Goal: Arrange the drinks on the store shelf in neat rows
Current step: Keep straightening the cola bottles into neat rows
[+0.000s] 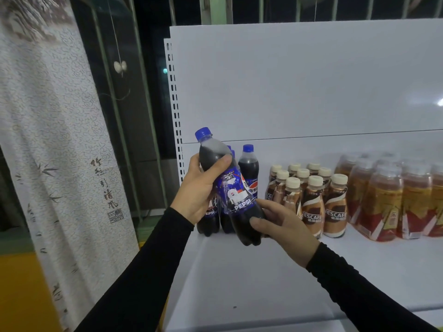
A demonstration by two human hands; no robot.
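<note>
A Pepsi bottle (236,195) with a blue cap is tilted to the left above the white shelf (239,279). My left hand (199,190) grips its upper body and my right hand (280,226) grips its base. Behind it stand more Pepsi bottles (249,168) at the shelf's left end, partly hidden by my hands. To their right stand several Nescafe coffee bottles (311,200) in rows, then several amber tea bottles (388,195) with red and gold labels.
A white perforated upright (174,97) and back panel (299,80) bound the shelf at left and behind. A patterned curtain (55,140) hangs on the left, with a dark window (143,68) behind it. The shelf front is bare white surface.
</note>
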